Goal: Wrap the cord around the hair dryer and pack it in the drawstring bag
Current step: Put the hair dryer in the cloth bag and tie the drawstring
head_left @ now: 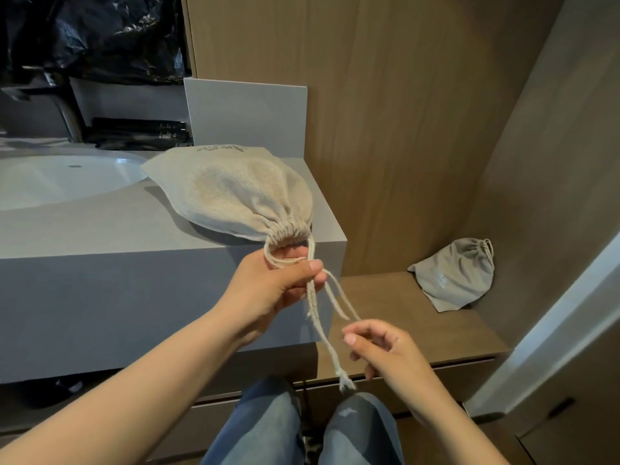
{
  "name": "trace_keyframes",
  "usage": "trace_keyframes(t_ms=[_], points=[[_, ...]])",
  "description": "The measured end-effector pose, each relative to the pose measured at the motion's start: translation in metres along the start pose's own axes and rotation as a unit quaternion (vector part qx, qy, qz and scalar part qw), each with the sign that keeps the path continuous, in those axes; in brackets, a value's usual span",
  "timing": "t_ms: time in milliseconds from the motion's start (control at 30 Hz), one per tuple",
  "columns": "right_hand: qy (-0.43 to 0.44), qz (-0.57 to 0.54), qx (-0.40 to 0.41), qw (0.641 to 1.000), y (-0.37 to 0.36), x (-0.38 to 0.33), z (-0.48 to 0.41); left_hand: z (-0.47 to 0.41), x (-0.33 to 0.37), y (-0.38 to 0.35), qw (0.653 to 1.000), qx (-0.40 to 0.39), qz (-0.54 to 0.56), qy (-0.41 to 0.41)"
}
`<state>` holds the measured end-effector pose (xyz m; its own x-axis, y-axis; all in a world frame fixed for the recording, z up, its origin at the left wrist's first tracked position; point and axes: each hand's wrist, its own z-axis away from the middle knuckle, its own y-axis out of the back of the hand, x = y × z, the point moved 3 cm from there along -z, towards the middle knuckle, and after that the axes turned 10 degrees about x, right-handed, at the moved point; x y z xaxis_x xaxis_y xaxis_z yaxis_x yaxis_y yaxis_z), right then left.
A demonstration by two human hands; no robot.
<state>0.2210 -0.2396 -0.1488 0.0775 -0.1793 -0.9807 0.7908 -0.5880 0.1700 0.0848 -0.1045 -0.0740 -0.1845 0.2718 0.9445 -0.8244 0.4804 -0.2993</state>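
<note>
Head view, looking down at a grey desk [100,229] with a white sink basin [60,179] set into it on the left.

- Drawstring bag [235,193]: beige cloth, bulging, contents hidden. It lies on the desk's right front corner, bottom toward the grey upstand panel [245,112], gathered mouth at the front edge. Mouth is cinched tight into pleats.
- Drawstring [322,330]: pale cord, several strands leaving the mouth and hanging in front of the desk face. The longest strands end in a frayed knot just above the person's knees. A short loop shows on the left side of the mouth.
- Left hand [278,280]: raised just below the bag's mouth, fingers [315,265] curled round the drawstring strands, thumb pressed over them. Touching the cord, not the cloth body.
- Right hand [379,347]: lower and to the right, apart from the left. Fingers [350,338] curled, thumb and forefinger pinching the end of one thin strand that runs down slantwise from the left hand.
- Jeans [268,427] fill the bottom centre.
- Second bag [459,276]: grey, also cinched, lying on a low wooden shelf [419,330] to the right, against the corner wall, well apart from the hands.
- Behind the basin: a faucet [70,119], dark tubes [137,132] lying flat, and black plastic sheeting [100,35] above.
</note>
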Motion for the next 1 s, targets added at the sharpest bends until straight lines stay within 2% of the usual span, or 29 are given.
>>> trace_keyframes(t_ms=[67, 133, 267, 400, 600, 667, 800, 900, 1000], points=[[-0.013, -0.018, 0.036, 0.999, 0.001, 0.001, -0.004, 0.003, 0.005, 0.006, 0.999, -0.009, -0.045, -0.002], [-0.008, -0.025, 0.033, 0.999, -0.005, 0.0, -0.007, 0.005, 0.011, 0.01, 0.998, -0.014, -0.058, 0.004], [0.011, -0.006, -0.05, 0.999, -0.027, -0.004, -0.012, 0.004, 0.027, 0.013, 0.992, -0.041, -0.118, -0.015], [0.03, -0.025, -0.068, 0.997, -0.035, -0.01, -0.016, 0.002, 0.052, 0.007, 0.98, -0.075, -0.177, -0.056], [0.029, -0.058, -0.159, 0.985, -0.043, -0.022, -0.014, -0.006, 0.071, 0.002, 0.98, -0.077, -0.168, -0.068], [0.036, -0.072, -0.141, 0.987, -0.036, -0.026, -0.014, -0.006, 0.069, 0.005, 0.98, -0.071, -0.171, -0.078], [0.074, -0.101, -0.042, 0.991, 0.0, -0.04, -0.016, -0.002, 0.062, 0.02, 0.975, -0.018, -0.186, -0.123], [0.128, -0.198, 0.041, 0.971, 0.031, -0.057, -0.012, 0.009, 0.052, 0.035, 0.97, 0.026, -0.185, -0.155], [0.144, -0.268, 0.062, 0.95, 0.04, -0.071, -0.006, 0.018, 0.042, 0.045, 0.962, 0.057, -0.197, -0.18]])
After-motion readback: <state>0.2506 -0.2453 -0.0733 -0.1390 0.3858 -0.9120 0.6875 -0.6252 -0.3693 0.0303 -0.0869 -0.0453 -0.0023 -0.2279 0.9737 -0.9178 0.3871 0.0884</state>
